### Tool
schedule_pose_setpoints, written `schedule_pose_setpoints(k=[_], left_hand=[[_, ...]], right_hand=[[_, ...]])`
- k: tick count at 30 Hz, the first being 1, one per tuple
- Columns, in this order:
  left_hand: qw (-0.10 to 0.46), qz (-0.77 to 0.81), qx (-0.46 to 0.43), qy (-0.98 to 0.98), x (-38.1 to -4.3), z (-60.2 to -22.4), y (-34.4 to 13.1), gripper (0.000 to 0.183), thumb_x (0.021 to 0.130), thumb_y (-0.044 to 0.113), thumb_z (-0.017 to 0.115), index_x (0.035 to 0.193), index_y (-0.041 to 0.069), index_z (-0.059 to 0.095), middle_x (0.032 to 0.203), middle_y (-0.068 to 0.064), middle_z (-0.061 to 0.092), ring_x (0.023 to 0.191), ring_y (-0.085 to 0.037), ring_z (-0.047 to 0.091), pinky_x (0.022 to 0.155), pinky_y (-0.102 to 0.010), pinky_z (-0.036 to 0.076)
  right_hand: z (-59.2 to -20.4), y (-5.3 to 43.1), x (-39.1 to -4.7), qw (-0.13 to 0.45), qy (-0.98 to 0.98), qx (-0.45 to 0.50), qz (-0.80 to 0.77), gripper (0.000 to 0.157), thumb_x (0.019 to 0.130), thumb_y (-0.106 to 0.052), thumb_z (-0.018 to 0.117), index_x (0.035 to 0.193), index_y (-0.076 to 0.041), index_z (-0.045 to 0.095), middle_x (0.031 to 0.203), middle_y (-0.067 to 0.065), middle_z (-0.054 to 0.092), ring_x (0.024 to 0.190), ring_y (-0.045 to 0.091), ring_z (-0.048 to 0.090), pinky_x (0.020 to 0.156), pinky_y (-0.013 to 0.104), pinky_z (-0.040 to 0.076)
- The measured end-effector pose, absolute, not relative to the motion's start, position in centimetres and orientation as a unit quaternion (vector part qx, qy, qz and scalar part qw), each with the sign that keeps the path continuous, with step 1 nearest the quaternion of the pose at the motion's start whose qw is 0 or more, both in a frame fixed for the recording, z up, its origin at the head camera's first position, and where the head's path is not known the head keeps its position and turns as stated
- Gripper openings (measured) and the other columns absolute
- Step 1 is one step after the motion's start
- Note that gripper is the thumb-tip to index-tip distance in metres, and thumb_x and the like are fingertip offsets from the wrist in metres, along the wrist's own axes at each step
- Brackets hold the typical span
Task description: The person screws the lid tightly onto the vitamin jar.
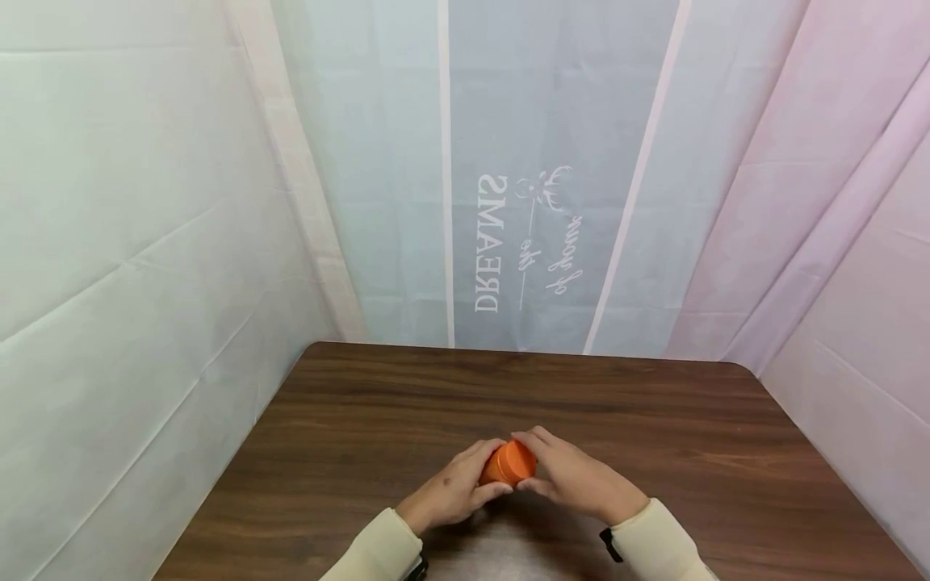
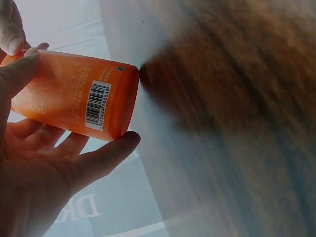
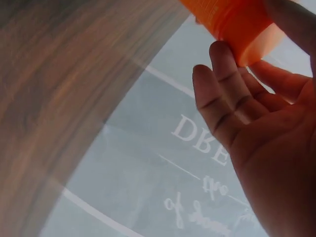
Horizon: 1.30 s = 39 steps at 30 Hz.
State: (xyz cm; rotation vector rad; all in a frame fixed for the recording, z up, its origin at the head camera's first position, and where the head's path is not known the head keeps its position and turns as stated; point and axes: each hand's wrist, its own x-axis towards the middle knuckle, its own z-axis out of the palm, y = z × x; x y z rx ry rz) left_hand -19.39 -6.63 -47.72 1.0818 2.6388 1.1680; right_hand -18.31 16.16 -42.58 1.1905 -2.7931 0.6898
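An orange bottle (image 1: 494, 470) with an orange lid (image 1: 519, 461) is held tilted above the near part of the table. My left hand (image 1: 454, 488) grips the bottle's body from the left, thumb on the near side. From the right, my right hand (image 1: 577, 478) holds the lid between thumb and fingers. In the left wrist view the bottle (image 2: 64, 94) shows small printed text, a barcode (image 2: 98, 105) and its base. The right wrist view has the lid (image 3: 254, 37) against the right fingertips, with the thumb on its other side.
A dark brown wood-grain table (image 1: 363, 420) with rounded far corners lies under the hands. Pale cloth (image 1: 145, 202) hangs on the left and right. Behind stands a blue-grey curtain (image 1: 552, 97) with mirrored white lettering.
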Motion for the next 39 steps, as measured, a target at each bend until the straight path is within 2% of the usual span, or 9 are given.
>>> schedule_pose_setpoints(k=[5, 11, 16, 23, 33, 36, 39], left_hand=[[0.039, 0.396, 0.332, 0.855, -19.4, -48.0, -6.6, 0.050, 0.099, 0.036, 0.063, 0.141, 0.017, 0.045, 0.124, 0.003, 0.054, 0.101, -0.006, 0.053, 0.085, -0.027, 0.048], [0.054, 0.417, 0.310, 0.853, -19.5, -48.0, -6.7, 0.055, 0.098, 0.036, 0.064, 0.145, 0.014, 0.044, 0.128, 0.000, 0.054, 0.109, -0.008, 0.055, 0.091, -0.031, 0.049], [0.069, 0.443, 0.308, 0.839, -19.8, -47.9, -6.8, 0.053, 0.097, 0.028, 0.066, 0.144, 0.011, 0.046, 0.132, -0.003, 0.057, 0.117, -0.012, 0.057, 0.095, -0.030, 0.049], [0.092, 0.462, 0.296, 0.831, -19.9, -48.0, -7.1, 0.052, 0.097, 0.025, 0.066, 0.144, 0.013, 0.046, 0.138, -0.005, 0.056, 0.126, -0.018, 0.055, 0.098, -0.031, 0.048], [0.113, 0.469, 0.284, 0.829, -19.8, -48.3, -7.4, 0.055, 0.099, 0.026, 0.063, 0.147, 0.012, 0.040, 0.145, -0.008, 0.051, 0.131, -0.024, 0.051, 0.102, -0.037, 0.046], [0.104, 0.458, 0.278, 0.838, -19.9, -48.1, -7.5, 0.067, 0.098, 0.030, 0.065, 0.151, 0.007, 0.032, 0.149, -0.012, 0.047, 0.135, -0.027, 0.046, 0.106, -0.044, 0.042], [0.084, 0.431, 0.265, 0.858, -20.0, -47.5, -7.9, 0.088, 0.093, 0.039, 0.071, 0.156, 0.004, 0.022, 0.156, -0.016, 0.037, 0.141, -0.031, 0.038, 0.109, -0.050, 0.036]], right_hand=[[-43.0, 16.4, -18.4, 0.009, -0.897, 0.364, 0.249, 0.058, 0.091, -0.019, 0.075, 0.138, 0.004, 0.050, 0.123, 0.005, 0.056, 0.099, 0.009, 0.057, 0.082, 0.030, 0.053], [-43.8, 16.2, -18.7, 0.017, -0.887, 0.354, 0.296, 0.058, 0.095, -0.030, 0.070, 0.138, 0.004, 0.050, 0.126, 0.003, 0.058, 0.105, 0.013, 0.059, 0.085, 0.035, 0.053], [-44.1, 16.0, -19.0, 0.008, -0.878, 0.343, 0.335, 0.058, 0.095, -0.032, 0.070, 0.138, 0.003, 0.051, 0.127, 0.004, 0.059, 0.108, 0.017, 0.061, 0.087, 0.042, 0.053], [-44.1, 15.4, -19.1, 0.011, -0.874, 0.342, 0.344, 0.052, 0.094, -0.030, 0.071, 0.134, -0.002, 0.055, 0.125, 0.000, 0.059, 0.106, 0.016, 0.062, 0.087, 0.041, 0.054], [-44.1, 14.9, -19.2, 0.006, -0.880, 0.334, 0.338, 0.052, 0.093, -0.029, 0.072, 0.134, -0.001, 0.055, 0.125, 0.001, 0.059, 0.107, 0.017, 0.062, 0.088, 0.042, 0.053], [-44.0, 14.9, -19.2, 0.008, -0.885, 0.330, 0.327, 0.059, 0.093, -0.033, 0.072, 0.138, 0.000, 0.053, 0.130, 0.006, 0.058, 0.114, 0.023, 0.060, 0.091, 0.046, 0.052], [-44.1, 15.1, -19.1, 0.011, -0.898, 0.322, 0.299, 0.077, 0.091, -0.045, 0.071, 0.146, 0.001, 0.044, 0.141, 0.016, 0.051, 0.125, 0.034, 0.053, 0.097, 0.056, 0.045]])
